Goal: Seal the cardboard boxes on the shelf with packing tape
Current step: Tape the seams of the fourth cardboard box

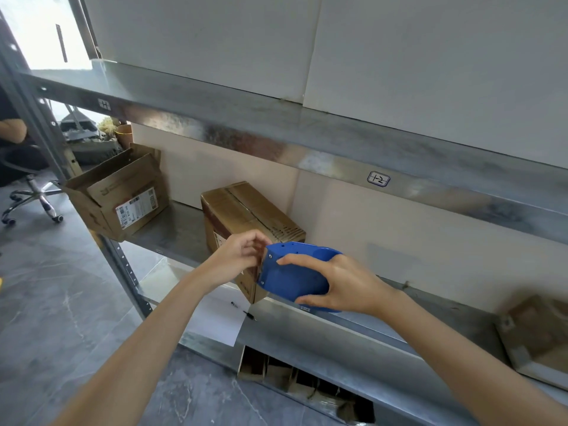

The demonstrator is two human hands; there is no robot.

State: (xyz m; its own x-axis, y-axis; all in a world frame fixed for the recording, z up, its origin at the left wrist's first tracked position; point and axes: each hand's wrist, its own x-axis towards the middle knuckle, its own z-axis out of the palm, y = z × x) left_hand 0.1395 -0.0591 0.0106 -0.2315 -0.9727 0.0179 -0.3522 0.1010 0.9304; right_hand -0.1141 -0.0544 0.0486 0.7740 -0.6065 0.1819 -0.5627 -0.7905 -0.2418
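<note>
**A:** Where are we w/ the taping?

**B:** Start of a strip, I'd say. The right hand [335, 281] is clamped round the blue tape dispenser [292, 272], thumb on its side, fingers under, just below centre of frame. The dispenser's mouth is right at the near top corner of the middle box [246, 216].

**A:** & the left hand?

**B:** The left hand [242, 253] is at the dispenser's mouth, fingers curled in. Prob. after the tape end, but no tape shows there, so can't tell if it's got hold of anything.

**A:** Boxes?

**B:** The middle box is centre frame on the shelf [172, 232], flaps down, seam running away from the camera. Can't tell if that seam's taped yet. The open box [120, 195] is at left of frame, flaps up, so not sealed. A 3rd box [538, 333] is at the lower right edge, too blurred to judge.

**A:** Next move?

**B:** My guess: get the free end stuck on the near face & pin it w/ the left hand. Then draw the dispenser along the seam to the far edge, keeping steady pressure. The box looks light, so it may slide back toward the wall unless it's held.
</note>
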